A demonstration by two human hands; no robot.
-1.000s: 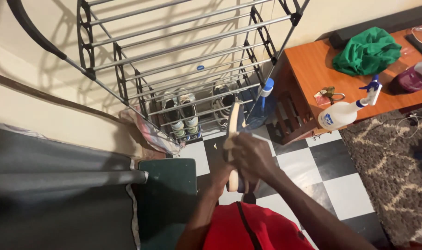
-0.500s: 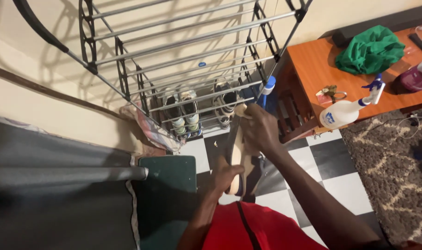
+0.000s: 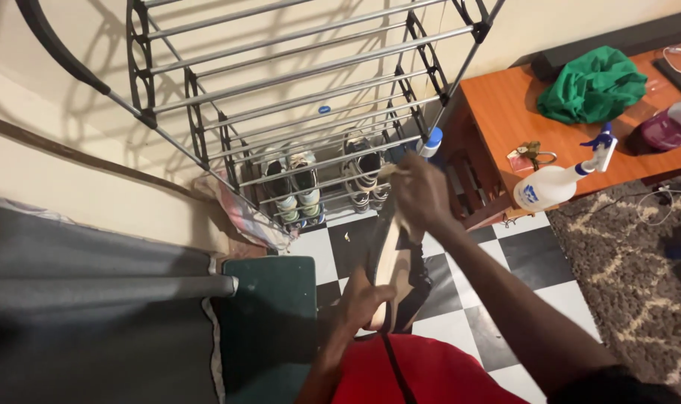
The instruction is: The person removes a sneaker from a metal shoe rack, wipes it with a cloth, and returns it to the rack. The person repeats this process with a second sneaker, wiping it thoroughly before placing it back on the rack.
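While the left hand (image 3: 363,299) closes its fingers around the near end of a shoe (image 3: 391,258), the right hand (image 3: 422,196) is clamped over the far end, so the shoe is held in the air between them, above the black-and-white checkered floor (image 3: 505,277) and in front of the metal shoe rack (image 3: 295,97). The shoe's long axis runs away from the body toward the rack, tilted a little so the pale tan sole faces up and left, with a dark upper showing along its right edge. The right hand covers the tip, and something pale, perhaps a cloth or a brush, seems pinched under its fingers, though it is too hidden to tell which. The left hand is nearer the body, the right nearer the rack. The rack is made of thin, shiny grey rods set in black plastic side frames; on its lowest tier stand two pairs of sneakers (image 3: 295,183), and a blue bottle with a white cap (image 3: 430,142) sits just beside its right leg. To the right, an orange wooden counter (image 3: 505,112) carries a white spray bottle with a blue trigger (image 3: 557,179), a bunch of keys (image 3: 531,153) and a crumpled green cloth (image 3: 591,82). A shaggy grey rug (image 3: 639,269) lies beyond the tiles.
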